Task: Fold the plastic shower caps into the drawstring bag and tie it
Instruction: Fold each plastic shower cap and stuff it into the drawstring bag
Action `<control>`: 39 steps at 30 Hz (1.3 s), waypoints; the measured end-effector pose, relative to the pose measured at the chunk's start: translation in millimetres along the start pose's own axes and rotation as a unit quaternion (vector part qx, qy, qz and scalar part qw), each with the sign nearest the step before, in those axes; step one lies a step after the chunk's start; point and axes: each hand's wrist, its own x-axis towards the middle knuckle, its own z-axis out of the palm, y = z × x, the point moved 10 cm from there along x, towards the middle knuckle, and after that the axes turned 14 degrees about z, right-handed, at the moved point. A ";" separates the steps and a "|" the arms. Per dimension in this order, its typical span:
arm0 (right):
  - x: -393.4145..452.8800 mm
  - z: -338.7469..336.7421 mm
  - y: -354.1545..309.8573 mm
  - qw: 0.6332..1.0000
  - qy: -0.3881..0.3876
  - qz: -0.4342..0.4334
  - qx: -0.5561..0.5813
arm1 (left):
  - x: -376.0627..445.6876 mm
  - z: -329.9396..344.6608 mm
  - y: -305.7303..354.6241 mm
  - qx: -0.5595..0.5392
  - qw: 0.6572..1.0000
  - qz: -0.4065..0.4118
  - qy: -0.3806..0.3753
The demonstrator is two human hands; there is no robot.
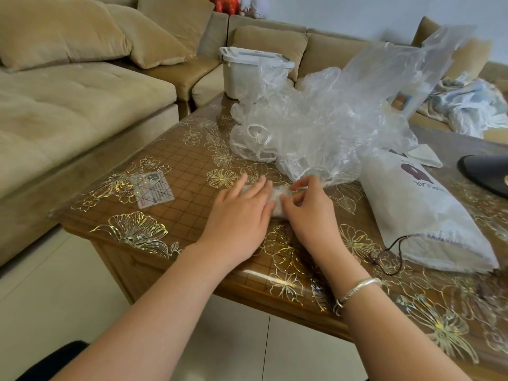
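The left hand [242, 213] lies flat, fingers spread, on a folded shower cap [277, 200], clear and crinkled small; the right hand [308, 204] pinches its edge.

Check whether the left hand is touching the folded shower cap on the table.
Touching. The head view shows the left hand lying flat on the folded shower cap, fingers pressing it onto the table, while the right hand pinches its other end.
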 end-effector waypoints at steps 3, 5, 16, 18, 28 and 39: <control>4.1 4.8 3.7 0.995 0.025 0.006 -0.098 | 0.9 10.5 -8.3 0.000 0.999 -0.020 -0.028; 5.5 7.3 6.1 0.987 0.027 0.024 -0.158 | 2.0 14.6 -10.1 0.001 0.999 -0.022 -0.045; -4.8 -26.8 9.4 0.971 -0.078 0.072 0.213 | 1.5 -18.4 -19.5 -0.374 0.897 -0.155 0.176; -10.2 -45.7 12.1 0.964 -0.063 0.070 0.247 | 2.0 -7.6 -14.0 -0.486 0.838 -0.182 0.170; -54.6 -122.8 14.5 0.980 -0.068 -0.045 0.182 | 19.5 -6.0 76.9 -0.541 0.812 -0.120 0.183; -62.3 -225.8 97.7 0.985 0.088 0.035 0.144 | 44.4 23.7 177.9 -0.315 0.942 0.033 0.110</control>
